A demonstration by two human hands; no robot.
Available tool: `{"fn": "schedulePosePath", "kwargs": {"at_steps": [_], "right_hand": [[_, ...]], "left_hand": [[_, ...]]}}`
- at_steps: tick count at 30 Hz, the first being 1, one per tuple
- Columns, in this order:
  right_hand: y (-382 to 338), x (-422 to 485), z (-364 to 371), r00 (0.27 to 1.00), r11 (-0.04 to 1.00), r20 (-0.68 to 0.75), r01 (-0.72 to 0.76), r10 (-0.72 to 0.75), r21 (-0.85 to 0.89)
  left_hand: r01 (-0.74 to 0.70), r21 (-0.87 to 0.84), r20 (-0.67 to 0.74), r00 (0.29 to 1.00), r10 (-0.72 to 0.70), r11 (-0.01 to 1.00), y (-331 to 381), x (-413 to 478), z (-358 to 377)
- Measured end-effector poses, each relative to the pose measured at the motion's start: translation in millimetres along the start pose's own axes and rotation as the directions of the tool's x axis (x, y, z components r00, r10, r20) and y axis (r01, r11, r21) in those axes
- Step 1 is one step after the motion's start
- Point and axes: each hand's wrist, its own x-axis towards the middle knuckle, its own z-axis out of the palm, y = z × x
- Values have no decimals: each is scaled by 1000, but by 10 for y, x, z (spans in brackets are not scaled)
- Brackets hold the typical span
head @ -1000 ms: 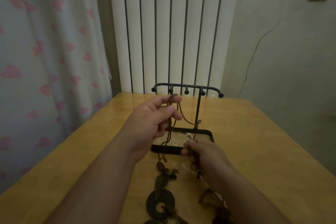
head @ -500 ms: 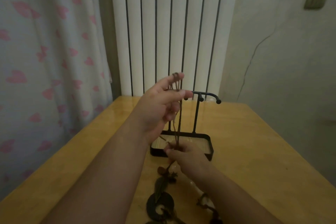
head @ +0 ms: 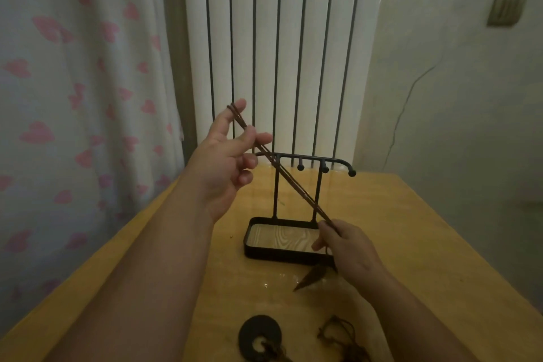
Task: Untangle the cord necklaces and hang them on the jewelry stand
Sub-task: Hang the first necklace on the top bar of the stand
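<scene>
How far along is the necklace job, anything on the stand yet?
Done: one cord looks separated from the rest, stretched taut between the hands. In hand: it loops over the index finger of the left hand, and the right hand pinches its lower end above a leaf pendant. Left: the visible hooks of the stand carry nothing; a disc pendant and a cord bundle lie on the table.

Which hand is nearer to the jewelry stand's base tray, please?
Right. The right hand sits at the front right corner of the tray, pinching the cord; the left hand is high up beside the stand's top bar.
</scene>
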Motion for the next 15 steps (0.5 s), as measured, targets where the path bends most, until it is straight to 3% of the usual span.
{"fn": "schedulePosePath", "kwargs": {"at_steps": [3,7,12,13,15], "right_hand": [[8,17,-58,1000,990,0,-29,29,139],[2,40,-165,990,881,95,-138,107,453],[-15,67,-310,989,540,112,-149,99,828],[-47,79,-327,990,523,76,-127,117,843],[-145,117,-357,988,630,-53,-52,146,774]], "left_hand": [[-7,7,-41,999,7,1000,-13,30,-38],[-10,-6,-136,991,9,1000,-72,85,-104],[34,70,-194,981,-20,997,-140,140,-134],[50,81,-195,980,-34,995,-151,154,-129],[79,98,-203,978,-58,992,-174,185,-113]]}}
